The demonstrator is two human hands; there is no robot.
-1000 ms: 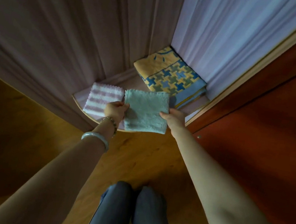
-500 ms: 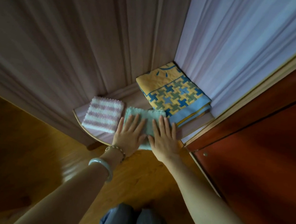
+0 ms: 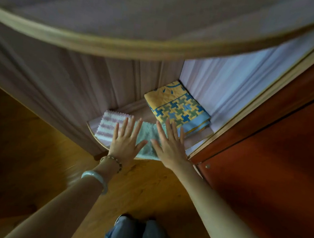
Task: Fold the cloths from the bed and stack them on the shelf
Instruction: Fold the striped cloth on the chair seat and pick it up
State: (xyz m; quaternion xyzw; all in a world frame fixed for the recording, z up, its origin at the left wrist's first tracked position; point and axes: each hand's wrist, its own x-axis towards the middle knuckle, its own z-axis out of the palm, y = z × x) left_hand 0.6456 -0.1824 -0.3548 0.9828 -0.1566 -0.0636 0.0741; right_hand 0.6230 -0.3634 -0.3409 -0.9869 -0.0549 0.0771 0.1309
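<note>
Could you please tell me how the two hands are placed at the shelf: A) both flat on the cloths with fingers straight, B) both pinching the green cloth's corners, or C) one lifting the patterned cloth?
A: the left hand and the right hand lie palm down with straight, spread fingers, pressing the pale green cloth onto the shelf; nothing is pinched or lifted.

Two hands lie flat with straight fingers on a pale green cloth (image 3: 146, 137) on a low shelf (image 3: 198, 140). The left hand (image 3: 125, 141) covers its left part and the right hand (image 3: 170, 144) its right part. A pink and white striped cloth (image 3: 109, 124) sits just beside it on the left. A yellow and blue folded cloth (image 3: 176, 105) lies farther back on the right. A red-brown door (image 3: 279, 158) stands at the right.
</note>
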